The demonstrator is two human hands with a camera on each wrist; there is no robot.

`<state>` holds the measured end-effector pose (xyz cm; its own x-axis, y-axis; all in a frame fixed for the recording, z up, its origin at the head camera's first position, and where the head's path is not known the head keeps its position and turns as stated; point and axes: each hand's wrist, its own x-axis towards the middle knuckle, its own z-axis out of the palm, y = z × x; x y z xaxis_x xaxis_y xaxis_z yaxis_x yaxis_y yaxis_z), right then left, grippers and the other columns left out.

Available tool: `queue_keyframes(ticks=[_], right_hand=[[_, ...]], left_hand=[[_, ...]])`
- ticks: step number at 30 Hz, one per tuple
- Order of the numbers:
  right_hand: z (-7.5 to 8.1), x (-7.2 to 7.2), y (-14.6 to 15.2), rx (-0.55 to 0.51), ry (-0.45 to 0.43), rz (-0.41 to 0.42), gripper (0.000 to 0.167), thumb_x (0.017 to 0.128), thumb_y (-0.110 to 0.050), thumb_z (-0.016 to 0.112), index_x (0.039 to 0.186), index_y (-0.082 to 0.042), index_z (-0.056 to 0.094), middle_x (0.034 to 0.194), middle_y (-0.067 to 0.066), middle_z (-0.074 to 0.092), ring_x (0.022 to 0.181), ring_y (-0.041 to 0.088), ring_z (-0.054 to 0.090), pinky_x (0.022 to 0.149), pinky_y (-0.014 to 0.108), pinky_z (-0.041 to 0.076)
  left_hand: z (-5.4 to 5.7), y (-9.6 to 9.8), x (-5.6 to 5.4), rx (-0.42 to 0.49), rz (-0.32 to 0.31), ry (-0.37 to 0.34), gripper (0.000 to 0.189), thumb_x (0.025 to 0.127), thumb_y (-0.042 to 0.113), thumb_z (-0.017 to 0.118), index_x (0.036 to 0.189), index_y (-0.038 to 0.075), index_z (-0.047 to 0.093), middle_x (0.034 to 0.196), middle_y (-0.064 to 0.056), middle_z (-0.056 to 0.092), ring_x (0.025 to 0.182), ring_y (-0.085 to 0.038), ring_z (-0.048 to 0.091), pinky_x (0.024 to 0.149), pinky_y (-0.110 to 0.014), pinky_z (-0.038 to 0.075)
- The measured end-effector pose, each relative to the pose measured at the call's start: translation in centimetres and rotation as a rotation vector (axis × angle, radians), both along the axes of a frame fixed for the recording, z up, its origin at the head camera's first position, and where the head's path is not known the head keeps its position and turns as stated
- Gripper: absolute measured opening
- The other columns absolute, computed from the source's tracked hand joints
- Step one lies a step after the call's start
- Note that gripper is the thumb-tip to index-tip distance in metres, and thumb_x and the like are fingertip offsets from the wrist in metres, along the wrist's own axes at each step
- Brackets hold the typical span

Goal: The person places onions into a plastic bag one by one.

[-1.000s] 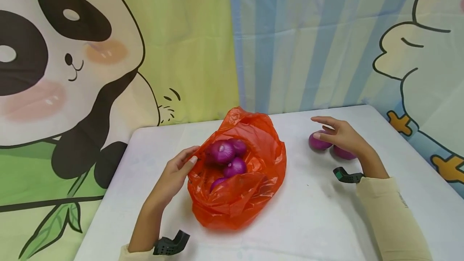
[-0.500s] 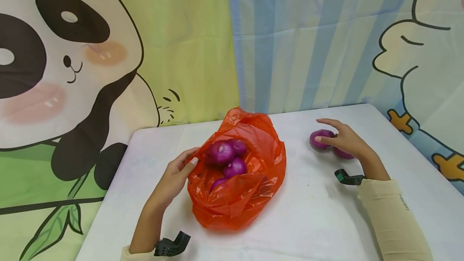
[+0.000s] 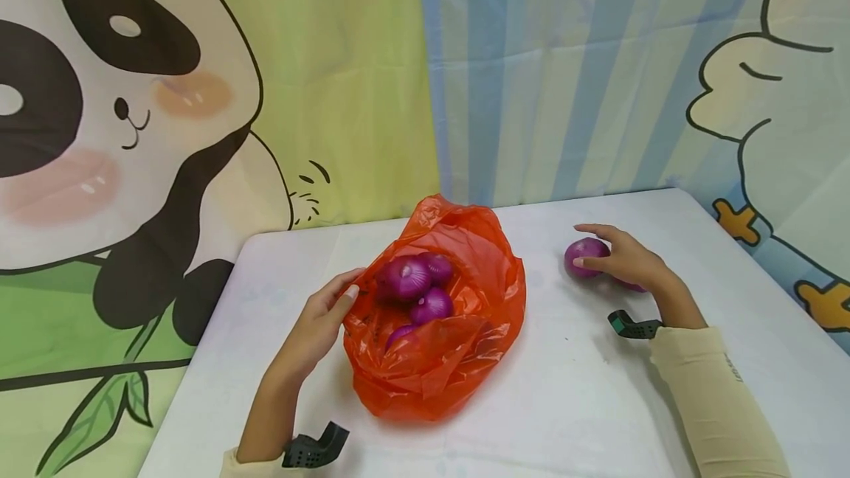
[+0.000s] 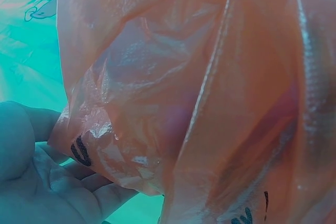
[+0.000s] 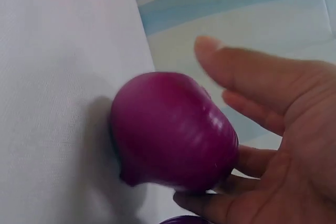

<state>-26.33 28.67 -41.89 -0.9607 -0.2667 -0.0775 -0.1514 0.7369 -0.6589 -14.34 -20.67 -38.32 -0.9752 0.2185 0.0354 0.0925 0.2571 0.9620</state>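
Note:
A red plastic bag stands with its mouth spread, and several purple onions lie inside it. My left hand pinches the bag's left rim between thumb and fingers; the left wrist view shows this thin red film close up. On the right side, my right hand is at a loose purple onion. In the right wrist view its fingers reach beside and beneath this onion, while the thumb stands apart from the skin. A second loose onion is mostly hidden under the right hand.
Everything sits on a white-covered table, whose far edge meets a printed curtain with a panda. Each wrist wears a black camera mount, one on the left and one on the right.
My right hand has shifted slightly and come lower around the nearer loose onion. The left hand and the bag have stayed in place.

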Motion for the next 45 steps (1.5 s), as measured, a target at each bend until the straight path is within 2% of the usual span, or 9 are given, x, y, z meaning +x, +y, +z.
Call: queue_keyframes(ticks=[4, 7, 11, 16, 23, 29, 34, 37, 45], right_hand=[[-0.2, 0.0, 0.1, -0.018, 0.075, 0.041, 0.044, 0.092, -0.020, 0.069, 0.131, -0.002, 0.058, 0.130, 0.028, 0.052, 0.121, 0.047, 0.045, 0.093, 0.060, 0.045], [-0.3, 0.0, 0.1, -0.040, 0.122, 0.058, 0.033, 0.093, -0.014, 0.067, 0.123, -0.001, 0.063, 0.126, 0.025, 0.057, 0.120, 0.045, 0.047, 0.090, 0.058, 0.048], [-0.4, -0.1, 0.0, -0.058, 0.147, 0.078, 0.032, 0.092, -0.012, 0.068, 0.122, -0.001, 0.064, 0.126, 0.025, 0.057, 0.120, 0.044, 0.048, 0.090, 0.059, 0.047], [-0.3, 0.0, -0.2, -0.070, 0.161, 0.084, 0.031, 0.092, -0.011, 0.069, 0.120, 0.001, 0.065, 0.125, 0.025, 0.058, 0.121, 0.045, 0.047, 0.092, 0.061, 0.045], [-0.1, 0.2, -0.5, -0.026, 0.157, 0.054, 0.038, 0.093, -0.020, 0.068, 0.124, 0.002, 0.063, 0.130, 0.025, 0.054, 0.124, 0.048, 0.043, 0.091, 0.060, 0.046], [0.5, 0.6, -0.8, -0.038, 0.181, 0.025, 0.041, 0.095, -0.019, 0.066, 0.130, 0.001, 0.059, 0.135, 0.026, 0.049, 0.124, 0.050, 0.043, 0.090, 0.058, 0.047], [1.5, 0.9, -1.5, -0.099, 0.243, -0.016, 0.042, 0.095, -0.019, 0.066, 0.133, -0.002, 0.058, 0.136, 0.024, 0.049, 0.121, 0.050, 0.047, 0.087, 0.057, 0.048], [2.2, 1.0, -2.1, -0.163, 0.289, -0.028, 0.041, 0.093, -0.017, 0.067, 0.131, -0.002, 0.060, 0.134, 0.021, 0.051, 0.121, 0.046, 0.049, 0.089, 0.054, 0.047], [3.8, 1.1, -4.0, -0.278, 0.360, -0.013, 0.038, 0.092, -0.013, 0.068, 0.129, -0.003, 0.062, 0.132, 0.014, 0.053, 0.122, 0.038, 0.049, 0.091, 0.046, 0.046]], left_hand=[[0.0, -0.1, -0.1, -0.004, -0.006, 0.011, 0.042, 0.105, 0.028, 0.045, 0.144, 0.012, 0.045, 0.141, -0.007, 0.050, 0.128, -0.025, 0.048, 0.098, -0.036, 0.046], [0.0, -0.1, -0.1, -0.004, -0.004, 0.012, 0.042, 0.105, 0.028, 0.045, 0.143, 0.013, 0.046, 0.141, -0.006, 0.050, 0.128, -0.025, 0.048, 0.099, -0.036, 0.045], [0.0, -0.1, -0.1, 0.005, 0.000, 0.009, 0.041, 0.105, 0.029, 0.045, 0.143, 0.014, 0.047, 0.141, -0.004, 0.050, 0.128, -0.023, 0.049, 0.099, -0.035, 0.045], [0.0, -0.1, -0.1, 0.008, -0.010, 0.028, 0.041, 0.105, 0.026, 0.044, 0.143, 0.011, 0.047, 0.141, -0.008, 0.050, 0.128, -0.025, 0.048, 0.100, -0.036, 0.044], [0.1, 0.0, -0.1, 0.013, -0.013, 0.042, 0.040, 0.106, 0.022, 0.043, 0.142, 0.007, 0.047, 0.141, -0.011, 0.050, 0.129, -0.027, 0.048, 0.102, -0.039, 0.042], [0.1, 0.0, -0.1, 0.012, -0.012, 0.040, 0.040, 0.106, 0.022, 0.042, 0.142, 0.007, 0.047, 0.141, -0.011, 0.050, 0.129, -0.027, 0.048, 0.102, -0.039, 0.042], [0.1, -0.1, -0.1, 0.016, -0.011, 0.036, 0.040, 0.106, 0.022, 0.041, 0.142, 0.007, 0.047, 0.140, -0.011, 0.050, 0.128, -0.027, 0.048, 0.102, -0.039, 0.042], [0.1, -0.1, -0.1, 0.018, -0.012, 0.032, 0.040, 0.106, 0.022, 0.041, 0.142, 0.007, 0.047, 0.140, -0.012, 0.051, 0.128, -0.027, 0.048, 0.103, -0.039, 0.042], [0.2, -0.1, 0.0, 0.021, -0.014, 0.029, 0.040, 0.106, 0.022, 0.040, 0.143, 0.007, 0.046, 0.139, -0.012, 0.051, 0.128, -0.027, 0.048, 0.103, -0.040, 0.041]])
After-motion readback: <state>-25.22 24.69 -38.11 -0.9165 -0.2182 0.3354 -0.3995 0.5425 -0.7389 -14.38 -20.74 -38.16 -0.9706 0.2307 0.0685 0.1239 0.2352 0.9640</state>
